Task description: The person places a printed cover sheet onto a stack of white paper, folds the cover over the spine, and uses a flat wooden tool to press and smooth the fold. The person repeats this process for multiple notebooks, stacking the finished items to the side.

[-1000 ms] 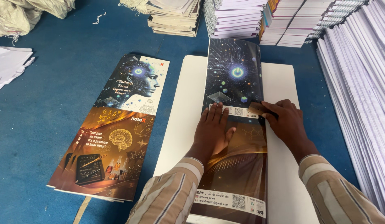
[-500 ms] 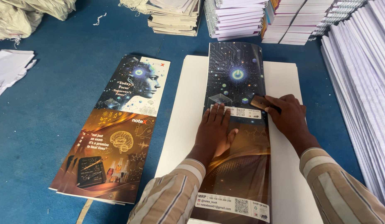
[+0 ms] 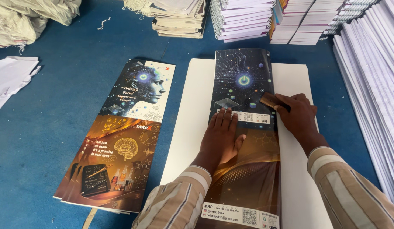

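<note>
My left hand [image 3: 221, 136] lies flat, fingers spread, palm pressing down on the middle of a long printed cover sheet [image 3: 244, 140] that runs from the far side of the white board [image 3: 186, 123] toward me. My right hand [image 3: 298, 117] has its grip closed around a small brown block [image 3: 270, 100], pinched between thumb and fingers and held against the sheet's right edge, just beyond the pale label strip. The white board sits on the blue table [image 3: 57, 110], roughly at its middle. To its left lies a stack of similar covers [image 3: 120, 135], fanned slightly at the near end and apart from the board. Along the table's far edge stand piles of bound notebooks [image 3: 243, 19], and down the right edge runs a tall row of white page blocks [image 3: 371, 80]. Loose white paper [image 3: 12, 78] rests near the left edge.
</note>
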